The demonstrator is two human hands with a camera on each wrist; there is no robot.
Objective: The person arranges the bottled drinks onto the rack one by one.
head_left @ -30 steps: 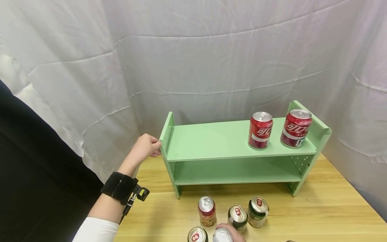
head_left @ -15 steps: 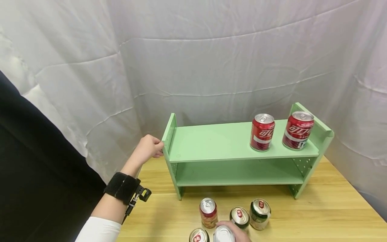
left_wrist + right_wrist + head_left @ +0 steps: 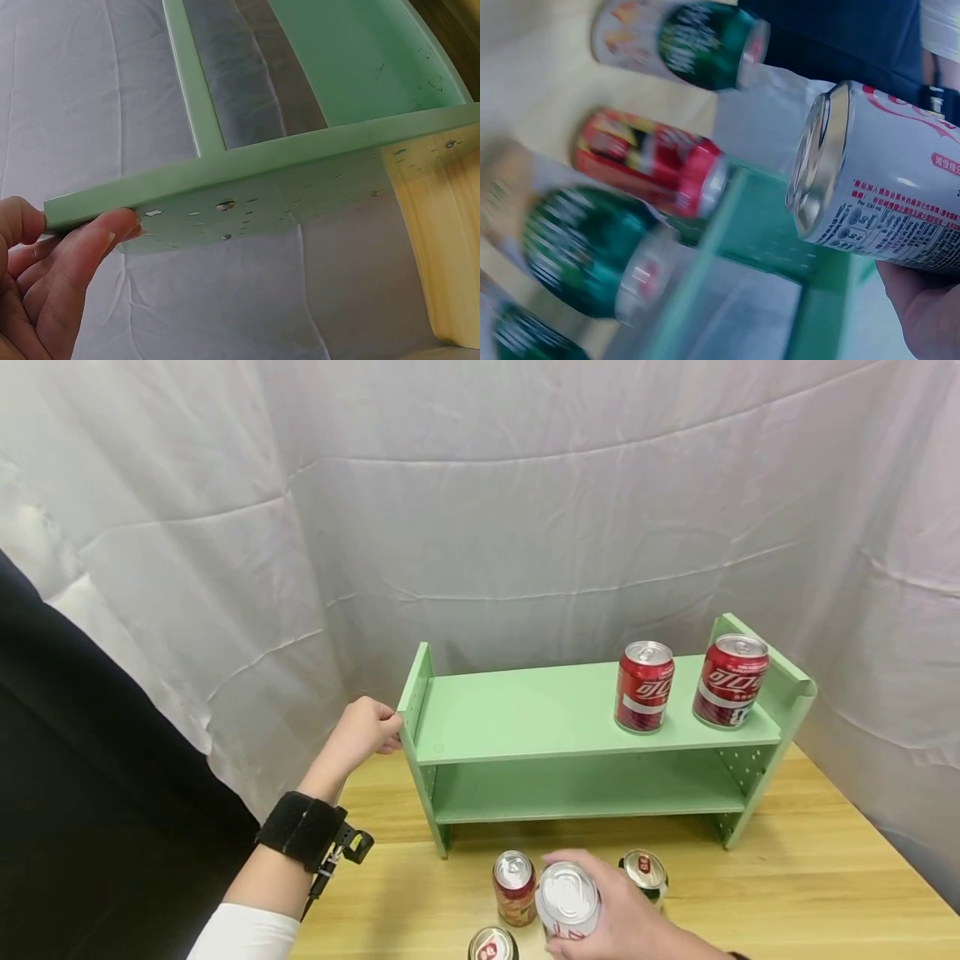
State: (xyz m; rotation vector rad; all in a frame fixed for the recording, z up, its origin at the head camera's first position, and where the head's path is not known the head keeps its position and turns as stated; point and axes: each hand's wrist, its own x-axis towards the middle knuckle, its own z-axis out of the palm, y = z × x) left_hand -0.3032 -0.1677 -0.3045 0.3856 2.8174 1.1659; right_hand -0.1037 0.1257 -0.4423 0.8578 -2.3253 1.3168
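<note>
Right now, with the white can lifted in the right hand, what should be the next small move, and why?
Probably carry the white can up and forward toward the bare part of the top shelf, left of the two red cans. The right hand holds it above the other cans on the table, and the left hand grips the shelf's left side panel, steadying it.

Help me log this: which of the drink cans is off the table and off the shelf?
The white can with pink print, held up in the right hand. Two red cans stand on the green shelf's top board; the rest stand on the wooden table.
</note>
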